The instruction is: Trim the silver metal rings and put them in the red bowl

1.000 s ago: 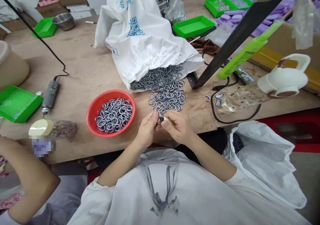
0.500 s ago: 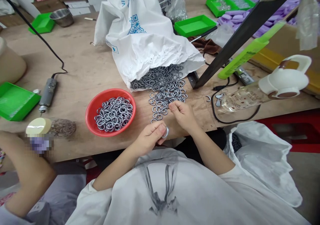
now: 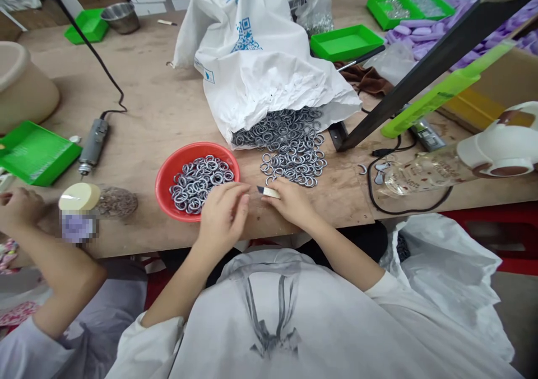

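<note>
My right hand (image 3: 291, 200) is closed round the pale handle of a small knife (image 3: 271, 192), whose short dark blade points left. Just beyond that hand lies a heap of grey metal rings (image 3: 296, 160), spilling from the mouth of a white sack (image 3: 273, 70). My left hand (image 3: 224, 213) is over the right rim of a red bowl (image 3: 162, 191), fingers stretched and thumb apart, with nothing visible in it. More grey rings (image 3: 195, 183) fill the bowl, partly hidden behind the left hand.
A person's hand (image 3: 21, 208) is at the far left, near a yellow-lidded jar (image 3: 79, 198) and a rotary tool (image 3: 93, 146). Green trays (image 3: 36, 155) stand about. A dark metal post (image 3: 403, 96), a cable and a bottle (image 3: 437, 169) are on the right.
My left hand has moved left to the bowl, and the ring seen in it earlier no longer shows. The loose rings nearest the table edge are gone. The knife in my right hand now shows.
</note>
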The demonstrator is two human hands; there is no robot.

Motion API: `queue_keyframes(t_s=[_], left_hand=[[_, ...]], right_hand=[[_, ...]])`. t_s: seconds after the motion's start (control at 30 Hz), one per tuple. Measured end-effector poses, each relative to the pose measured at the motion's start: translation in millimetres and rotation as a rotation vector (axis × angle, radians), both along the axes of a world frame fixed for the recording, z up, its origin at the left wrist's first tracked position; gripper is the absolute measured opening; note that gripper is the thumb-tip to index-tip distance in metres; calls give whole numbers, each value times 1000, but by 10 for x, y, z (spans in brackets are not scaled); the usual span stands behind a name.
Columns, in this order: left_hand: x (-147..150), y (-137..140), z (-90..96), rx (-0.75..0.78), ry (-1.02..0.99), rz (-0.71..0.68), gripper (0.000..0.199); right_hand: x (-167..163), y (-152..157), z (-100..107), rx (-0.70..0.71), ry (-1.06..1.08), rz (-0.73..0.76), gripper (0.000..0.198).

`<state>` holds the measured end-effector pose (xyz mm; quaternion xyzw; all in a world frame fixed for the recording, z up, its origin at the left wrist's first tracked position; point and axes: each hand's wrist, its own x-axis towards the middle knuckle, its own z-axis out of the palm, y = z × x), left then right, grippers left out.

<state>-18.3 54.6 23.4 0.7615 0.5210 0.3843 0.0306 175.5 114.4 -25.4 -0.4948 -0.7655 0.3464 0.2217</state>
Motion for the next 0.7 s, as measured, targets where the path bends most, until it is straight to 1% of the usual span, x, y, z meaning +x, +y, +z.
queue_keyframes(t_s=[0.03, 0.1, 0.13, 0.2, 0.27, 0.33, 0.37, 0.43, 0.5, 0.53, 0.6, 0.7], left_hand=[[87, -19, -17, -42, -26, -26, 22], [227, -17, -66, -157, -77, -61, 23], [281, -2, -95, -227, -127, -85, 26], [371, 33, -151, -378, -312, -150, 35], [449, 60, -188, -524, -605, -204, 43], [517, 73, -200, -657, -892, -249, 52], [545, 76, -197, -718, -997, -261, 56], [583, 77, -176, -838, -1137, -268, 62], [599, 78, -141, -942, -1256, -265, 61], [601, 79, -121, -980, -1319, -263, 61], [601, 82, -80, -1022, -1425, -261, 61], [608, 84, -39, -1036, -1516, -234, 64]], right_hand=[[5, -11, 29, -62, 192, -44, 19], [-2, -73, 125, -160, 543, -135, 28], [-13, -118, 183, -191, 659, -174, 33], [-35, -216, 290, -221, 760, -216, 41], [-39, -290, 354, -199, 772, -197, 41], [-17, -313, 367, -96, 705, -148, 36], [0, -304, 361, -53, 671, -119, 33], [41, -259, 337, -45, 665, -91, 32], [83, -209, 320, -74, 698, -111, 38], [103, -194, 318, -60, 688, -122, 40], [141, -195, 327, 63, 578, -93, 39], [183, -254, 352, 320, 389, 38, 33]])
